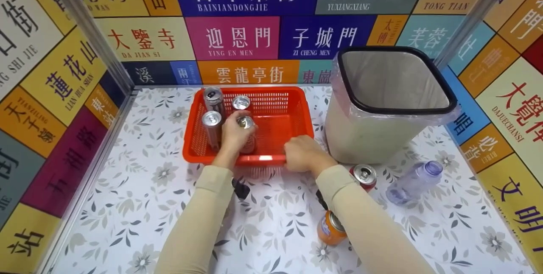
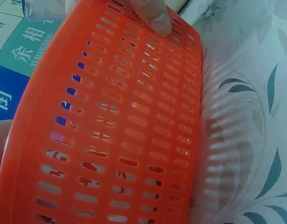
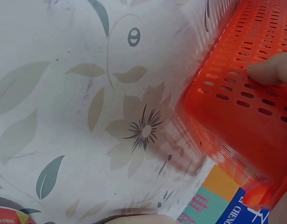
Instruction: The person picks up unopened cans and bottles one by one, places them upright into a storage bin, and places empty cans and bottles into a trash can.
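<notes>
A red plastic basket [image 1: 271, 158] with slotted walls stands on the table, with several drink cans upright in its left half. My left hand [image 1: 231, 136] reaches over the front rim and grips one can [image 1: 249, 143] around its upper part. Beside it are a second can [image 1: 241, 103] behind and two taller cans, one front [image 1: 212, 130] and one back [image 1: 213, 95]. My right hand [image 1: 303, 153] holds the front rim near the right corner. Its thumb [image 3: 269, 70] presses the outer wall in the right wrist view. In the left wrist view, the basket wall [image 2: 120, 116] hides the left hand's grip.
A lined bin [image 1: 365, 134] with a black rim stands right of the basket. Near the right forearm are a red can [image 1: 365, 175] and an orange can [image 1: 331, 228]. A purple-tinted clear bottle [image 1: 413, 183] lies farther right. Printed panels [image 1: 233, 38] wall the table in.
</notes>
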`<state>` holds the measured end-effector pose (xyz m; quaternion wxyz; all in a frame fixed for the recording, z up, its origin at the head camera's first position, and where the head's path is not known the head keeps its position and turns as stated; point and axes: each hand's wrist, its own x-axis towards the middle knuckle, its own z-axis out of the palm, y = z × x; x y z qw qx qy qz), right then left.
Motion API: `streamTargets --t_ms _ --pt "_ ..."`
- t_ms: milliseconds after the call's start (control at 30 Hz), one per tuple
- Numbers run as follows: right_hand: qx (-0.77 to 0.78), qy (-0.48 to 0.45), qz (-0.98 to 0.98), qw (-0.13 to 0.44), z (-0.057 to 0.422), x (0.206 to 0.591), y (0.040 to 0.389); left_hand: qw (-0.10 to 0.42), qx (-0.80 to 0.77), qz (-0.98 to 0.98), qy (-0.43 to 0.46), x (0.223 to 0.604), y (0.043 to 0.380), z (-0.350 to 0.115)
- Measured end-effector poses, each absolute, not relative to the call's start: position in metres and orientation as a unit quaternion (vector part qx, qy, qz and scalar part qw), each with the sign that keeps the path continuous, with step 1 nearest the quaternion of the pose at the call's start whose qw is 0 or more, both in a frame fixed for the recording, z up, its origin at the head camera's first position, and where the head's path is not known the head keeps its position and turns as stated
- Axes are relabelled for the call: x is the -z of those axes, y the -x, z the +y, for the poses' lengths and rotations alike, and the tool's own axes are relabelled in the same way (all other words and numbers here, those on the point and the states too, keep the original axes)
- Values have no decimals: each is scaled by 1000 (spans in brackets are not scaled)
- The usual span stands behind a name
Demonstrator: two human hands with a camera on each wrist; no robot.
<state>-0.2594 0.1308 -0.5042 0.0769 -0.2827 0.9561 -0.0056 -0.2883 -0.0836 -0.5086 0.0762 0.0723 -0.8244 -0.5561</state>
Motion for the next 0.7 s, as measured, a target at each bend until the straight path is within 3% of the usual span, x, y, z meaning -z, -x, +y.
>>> streamTargets --t_ms 333,700 --pt "11 267 957 110 134 502 258 92 555 -824 -69 508 287 -79" --pt "73 295 947 101 138 498 259 120 568 -812 -59 506 286 -78"
